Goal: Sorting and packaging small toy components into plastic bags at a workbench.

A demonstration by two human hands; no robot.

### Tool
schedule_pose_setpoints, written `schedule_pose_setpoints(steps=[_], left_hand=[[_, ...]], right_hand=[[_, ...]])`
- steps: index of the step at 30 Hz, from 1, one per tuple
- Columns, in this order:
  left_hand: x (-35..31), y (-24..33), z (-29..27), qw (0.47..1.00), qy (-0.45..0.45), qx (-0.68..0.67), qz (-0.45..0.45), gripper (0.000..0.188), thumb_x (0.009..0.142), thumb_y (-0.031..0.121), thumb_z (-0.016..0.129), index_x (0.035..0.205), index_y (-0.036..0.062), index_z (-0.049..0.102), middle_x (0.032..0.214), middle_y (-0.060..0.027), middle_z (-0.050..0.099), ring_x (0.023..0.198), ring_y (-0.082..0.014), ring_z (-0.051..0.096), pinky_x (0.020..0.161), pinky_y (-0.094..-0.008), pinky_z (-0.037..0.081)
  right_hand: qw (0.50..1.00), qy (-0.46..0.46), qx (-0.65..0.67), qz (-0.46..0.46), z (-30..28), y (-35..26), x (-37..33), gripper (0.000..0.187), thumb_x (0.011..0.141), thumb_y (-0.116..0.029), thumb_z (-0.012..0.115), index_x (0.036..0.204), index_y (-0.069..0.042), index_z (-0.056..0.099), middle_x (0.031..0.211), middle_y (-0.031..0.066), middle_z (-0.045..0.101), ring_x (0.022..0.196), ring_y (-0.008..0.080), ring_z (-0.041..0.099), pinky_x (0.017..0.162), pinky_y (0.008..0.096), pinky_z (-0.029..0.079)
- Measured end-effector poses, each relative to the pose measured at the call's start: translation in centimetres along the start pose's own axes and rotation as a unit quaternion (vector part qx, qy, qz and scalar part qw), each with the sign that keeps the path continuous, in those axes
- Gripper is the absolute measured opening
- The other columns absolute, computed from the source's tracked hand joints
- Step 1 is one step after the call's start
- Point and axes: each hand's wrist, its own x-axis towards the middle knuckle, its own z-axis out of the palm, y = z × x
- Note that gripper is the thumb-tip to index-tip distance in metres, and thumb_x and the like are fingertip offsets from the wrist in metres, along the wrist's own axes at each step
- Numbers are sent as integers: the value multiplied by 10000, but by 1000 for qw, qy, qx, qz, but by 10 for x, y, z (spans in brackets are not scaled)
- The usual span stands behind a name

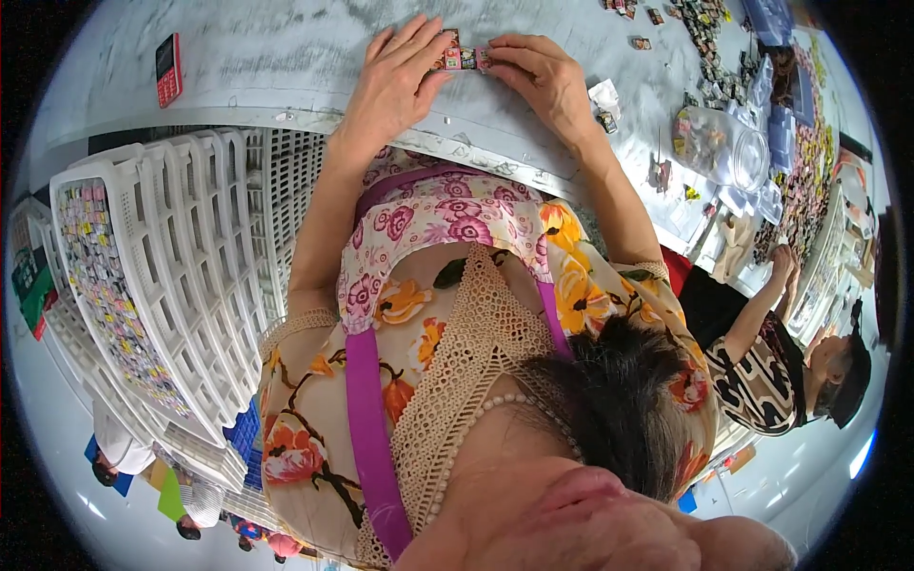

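A pale grey worktable [286,57] stretches in front of me, scuffed and dusty, with a busy sorting room bending around its rim. My fingertips meet at a short row of small colourful blocks [464,59] lying flat on the table, and I take that row as my landmark.

My left hand [395,81] lies palm down just left of the row, fingers stretched and close together, tips pressing its left end. My right hand [543,71] comes in from the right, fingers curled, pinching the right end between thumb and forefinger. Neither hand lifts anything; both are closed lightly against the row. My forearms run back from the row toward my flowered apron, elbows wide, wrists low on the table.

The danger I judge here: the pieces are small and only squeezed end to end, so uneven pressure could buckle the row and scatter the blocks, and a careless sweep of my right wrist could knock the loose scraps [606,103] lying just right of the row.

Far left of the row sits a red phone [168,68]. Below and left of it stands a stack of white slatted trays [205,276], one filled with tiny pieces. Well to the right lie a clear plastic bag [719,143] and heaps of more pieces, where another person's arm [762,305] reaches.
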Motion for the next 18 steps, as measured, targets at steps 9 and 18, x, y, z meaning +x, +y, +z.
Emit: schedule_pose_setpoints(steps=[9,18], left_hand=[[-2,-2,2,1000,-4,-2,-7,469,906,200,731,1340,48,639,1432,-121,602,1373,-283,521,1135,-469,373],[-2,-1,0,1000,-15,-4,-18,463,910,187,721,1348,61,636,1447,-114,591,1378,-277,516,1142,-466,368]], right_hand=[[1000,-22,-15,-8,-1,7,6,228,847,-121,793,1065,-55,772,1116,75,727,900,222,712,773,319,587],[999,-29,-10,-13,1,8,10,222,839,-123,804,1041,-36,769,1071,72,734,861,219,711,752,313,577]])
